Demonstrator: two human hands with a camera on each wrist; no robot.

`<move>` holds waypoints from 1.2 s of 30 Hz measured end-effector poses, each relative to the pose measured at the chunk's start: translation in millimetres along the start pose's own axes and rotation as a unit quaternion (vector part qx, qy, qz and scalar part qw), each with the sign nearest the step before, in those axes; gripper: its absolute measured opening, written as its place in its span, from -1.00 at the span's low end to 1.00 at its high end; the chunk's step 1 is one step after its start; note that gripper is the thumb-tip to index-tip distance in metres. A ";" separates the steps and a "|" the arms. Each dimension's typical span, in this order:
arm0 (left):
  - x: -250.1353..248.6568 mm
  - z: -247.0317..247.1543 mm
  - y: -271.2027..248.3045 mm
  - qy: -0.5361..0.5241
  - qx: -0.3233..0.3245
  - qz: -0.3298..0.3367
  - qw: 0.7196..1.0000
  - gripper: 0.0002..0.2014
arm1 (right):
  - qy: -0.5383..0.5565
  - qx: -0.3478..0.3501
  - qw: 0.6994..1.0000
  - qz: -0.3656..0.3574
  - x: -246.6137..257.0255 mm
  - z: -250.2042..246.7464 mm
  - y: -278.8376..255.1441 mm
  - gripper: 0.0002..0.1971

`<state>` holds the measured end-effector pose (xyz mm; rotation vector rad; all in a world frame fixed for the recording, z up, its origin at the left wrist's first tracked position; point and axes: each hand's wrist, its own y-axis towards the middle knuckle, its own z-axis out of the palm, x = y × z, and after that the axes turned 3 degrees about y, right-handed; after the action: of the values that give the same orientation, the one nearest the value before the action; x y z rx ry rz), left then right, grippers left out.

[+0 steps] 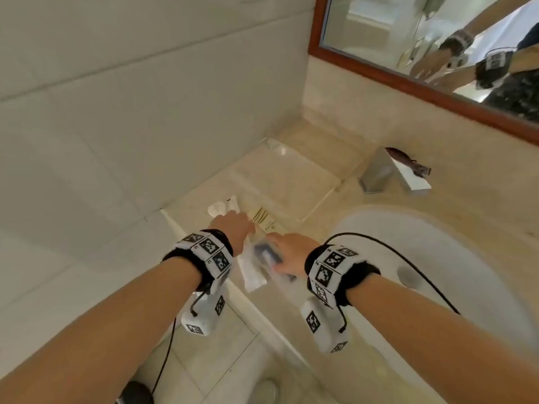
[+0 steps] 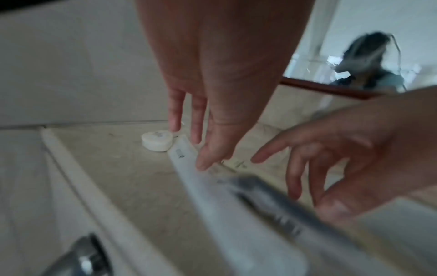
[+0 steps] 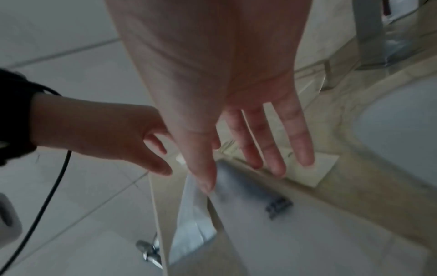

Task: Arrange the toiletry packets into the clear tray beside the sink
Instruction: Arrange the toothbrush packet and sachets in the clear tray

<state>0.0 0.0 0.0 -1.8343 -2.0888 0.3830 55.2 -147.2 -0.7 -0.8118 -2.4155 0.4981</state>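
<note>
A pile of toiletry packets lies on the beige counter left of the sink: a round white soap (image 1: 217, 208), a cream box with gold lines (image 1: 264, 218), a clear packet with a dark item inside (image 1: 265, 253) and a white packet (image 1: 252, 275) at the counter's front edge. Beyond them sits the clear tray (image 1: 318, 199), which looks empty. My left hand (image 1: 237, 228) hovers over the pile with straight fingers (image 2: 196, 134) above the soap (image 2: 157, 141). My right hand (image 1: 287, 249) is spread just above the clear packet (image 3: 238, 186), holding nothing.
The white sink (image 1: 437, 272) lies to the right, with a chrome faucet (image 1: 390, 173) behind it. A tiled wall (image 1: 116, 112) bounds the counter on the left. A wood-framed mirror (image 1: 437, 39) hangs above. The counter's front edge drops to the floor.
</note>
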 end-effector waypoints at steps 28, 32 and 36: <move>11.0 -15.4 16.9 0.111 -0.113 0.127 0.979 -0.64 | -0.105 -0.102 0.987 0.062 -7.0 -47.6 -0.5 -0.33; -4.9 -39.0 18.7 0.137 -0.129 0.118 0.975 -0.57 | -0.095 -0.133 0.984 0.075 -23.9 -72.0 -12.2 -0.34; -12.5 -60.6 19.7 0.186 -0.135 0.125 0.965 -0.59 | -0.085 -0.155 0.980 0.093 -39.6 -88.8 -16.3 -0.32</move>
<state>44.6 -10.9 46.0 -2.1363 -1.7244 -0.1917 127.4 -169.7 62.5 -1.1780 -2.6284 0.2711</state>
